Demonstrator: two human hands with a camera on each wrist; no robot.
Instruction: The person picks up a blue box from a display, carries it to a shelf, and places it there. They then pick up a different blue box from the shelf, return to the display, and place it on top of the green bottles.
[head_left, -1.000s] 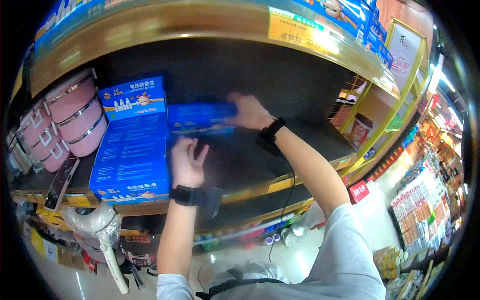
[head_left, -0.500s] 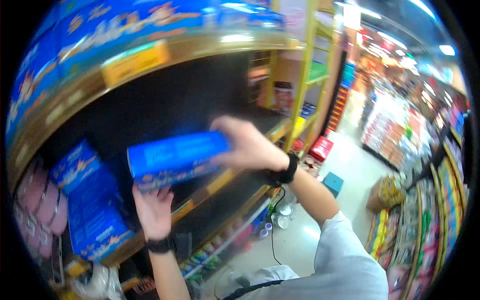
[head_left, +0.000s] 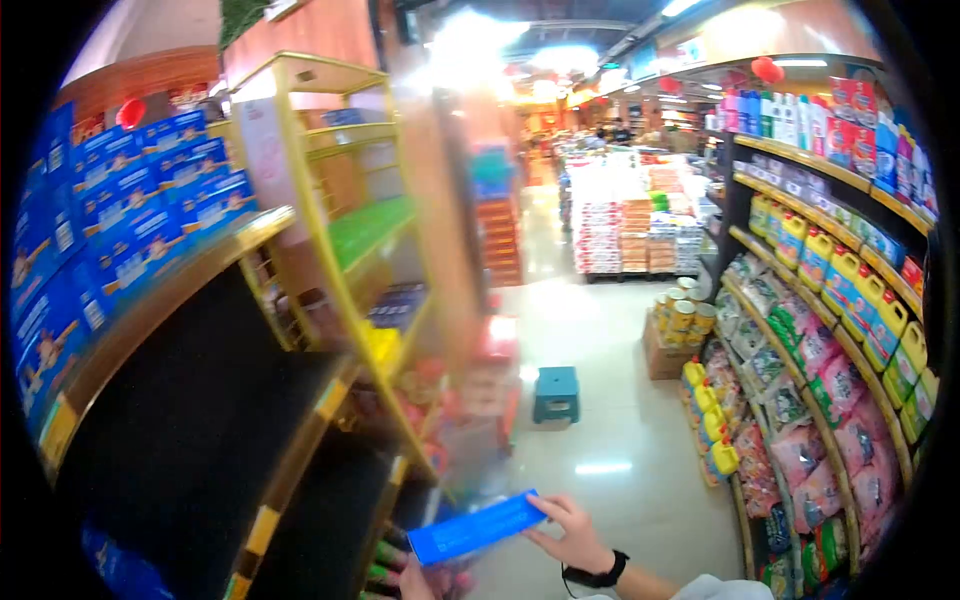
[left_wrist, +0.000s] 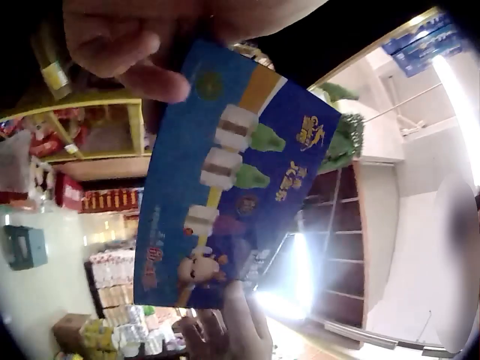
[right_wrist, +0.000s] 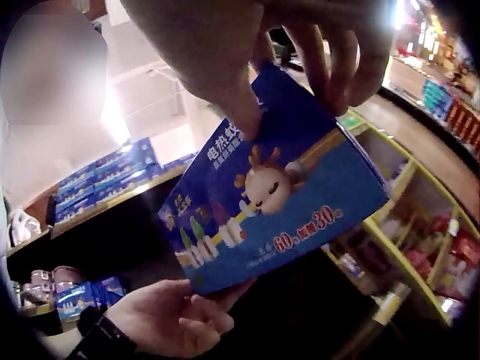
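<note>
A blue box of mosquito repellent liquid (head_left: 475, 528) is held low in front of me, above the aisle floor. My right hand (head_left: 575, 535) grips its right end, thumb on one face and fingers on the other, as the right wrist view shows. My left hand (head_left: 415, 580) is at the opposite end, mostly cut off by the head view's lower edge. In the right wrist view, the left hand (right_wrist: 176, 319) holds the box's lower corner with bent fingers. Printed bottles and a cartoon deer show on the box's front (left_wrist: 225, 180).
To the left stands a dark shelf (head_left: 190, 370), with stacked blue boxes (head_left: 130, 190) above it. Past it is a yellow rack (head_left: 370, 240). A teal stool (head_left: 556, 394) stands on the aisle floor. Shelves of jugs and bags (head_left: 820, 350) line the right side.
The box has come off the dark shelf and out over the aisle, with the right hand gripping it and the left hand joining at its other end. The head view has swung right.
</note>
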